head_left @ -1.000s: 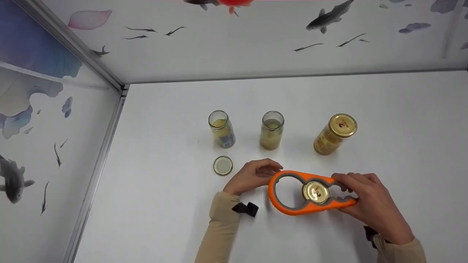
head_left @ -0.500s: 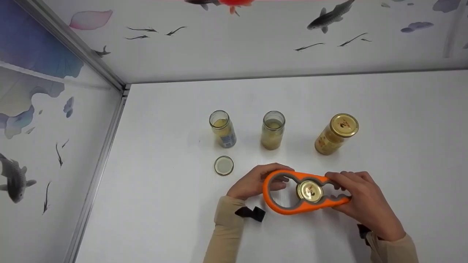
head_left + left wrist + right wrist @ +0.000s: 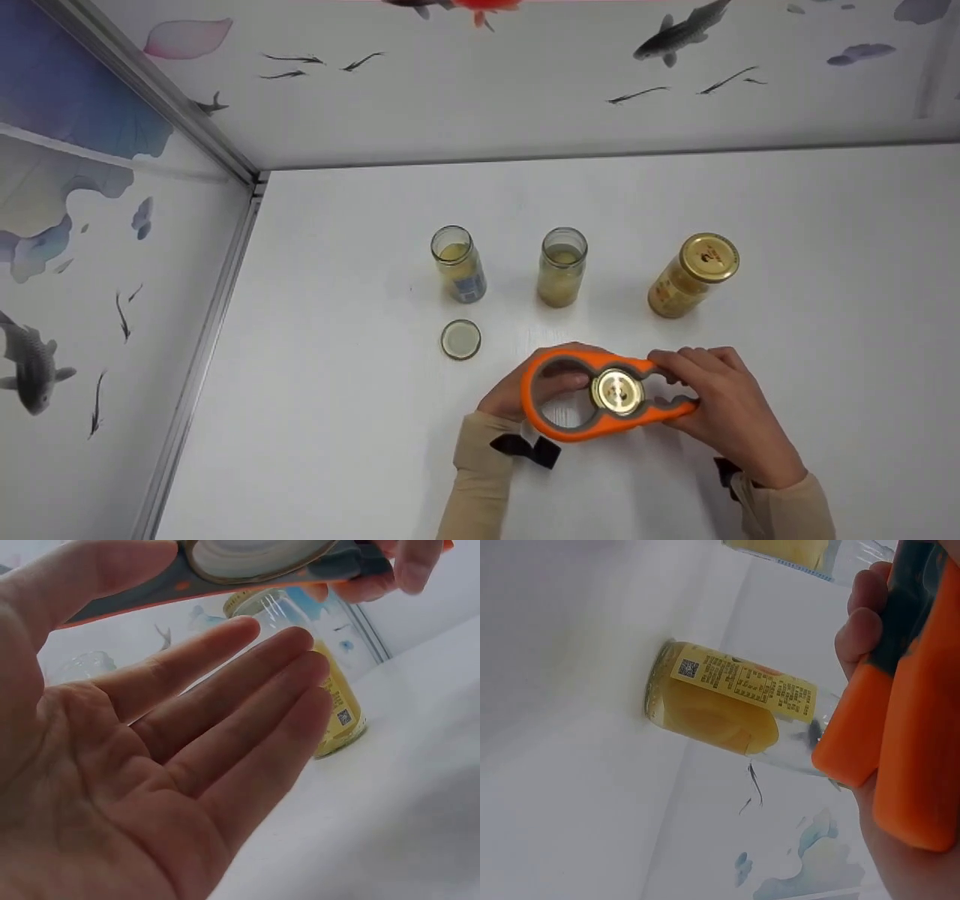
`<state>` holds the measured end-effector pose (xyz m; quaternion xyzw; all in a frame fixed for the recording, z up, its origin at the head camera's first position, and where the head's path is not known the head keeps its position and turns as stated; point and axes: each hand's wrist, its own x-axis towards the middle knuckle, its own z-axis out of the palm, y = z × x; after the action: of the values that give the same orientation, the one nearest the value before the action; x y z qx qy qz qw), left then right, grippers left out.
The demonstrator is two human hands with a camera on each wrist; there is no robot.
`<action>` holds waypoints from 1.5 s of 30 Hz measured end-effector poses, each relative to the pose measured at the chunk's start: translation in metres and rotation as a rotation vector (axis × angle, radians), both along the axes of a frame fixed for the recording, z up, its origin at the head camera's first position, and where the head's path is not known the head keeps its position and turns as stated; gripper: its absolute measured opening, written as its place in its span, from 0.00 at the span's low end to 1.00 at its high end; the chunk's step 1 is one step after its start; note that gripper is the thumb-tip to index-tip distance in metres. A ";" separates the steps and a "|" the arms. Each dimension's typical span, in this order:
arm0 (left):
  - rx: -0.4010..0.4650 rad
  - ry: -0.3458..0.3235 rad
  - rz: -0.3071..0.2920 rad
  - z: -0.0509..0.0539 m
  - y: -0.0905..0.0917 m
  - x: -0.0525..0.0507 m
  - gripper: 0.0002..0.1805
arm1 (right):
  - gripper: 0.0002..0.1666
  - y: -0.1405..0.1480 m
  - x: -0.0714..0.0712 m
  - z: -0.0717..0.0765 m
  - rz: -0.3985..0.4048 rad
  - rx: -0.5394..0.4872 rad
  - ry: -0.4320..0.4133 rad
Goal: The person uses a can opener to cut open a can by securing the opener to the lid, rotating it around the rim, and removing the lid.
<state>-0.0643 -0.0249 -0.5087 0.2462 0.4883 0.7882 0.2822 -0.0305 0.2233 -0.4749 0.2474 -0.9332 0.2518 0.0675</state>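
My right hand (image 3: 724,409) grips the two handles of an orange and grey jar opener (image 3: 611,425) above the table. A gold jar lid (image 3: 618,391) sits between the opener's inner grips; its pale underside shows in the left wrist view. My left hand (image 3: 508,391) is under the opener's large ring, partly hidden by it. In the left wrist view my left hand (image 3: 172,742) has its palm showing and fingers extended, with the thumb close to the opener; contact is unclear. The right wrist view shows the orange handle ends (image 3: 919,727) in my right hand.
Two lidless glass jars, left (image 3: 463,277) and middle (image 3: 559,281), stand behind the hands with pale yellow contents. A jar with its gold lid on (image 3: 679,289) stands to the right. An upturned lid (image 3: 460,340) lies before the left jar. Printed walls (image 3: 480,112) border the table.
My right hand has carried the opener and lid leftward. My left hand has slid right, beneath the opener's ring. The jars and loose lid stay put.
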 end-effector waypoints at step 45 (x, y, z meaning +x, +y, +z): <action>0.209 -0.341 -0.072 -0.020 0.013 0.005 0.24 | 0.42 -0.017 -0.006 -0.008 -0.001 -0.078 -0.058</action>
<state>-0.0590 -0.0118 -0.5287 0.1542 0.3397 0.8544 0.3617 -0.0363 0.2059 -0.4825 0.2368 -0.9243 0.2951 0.0500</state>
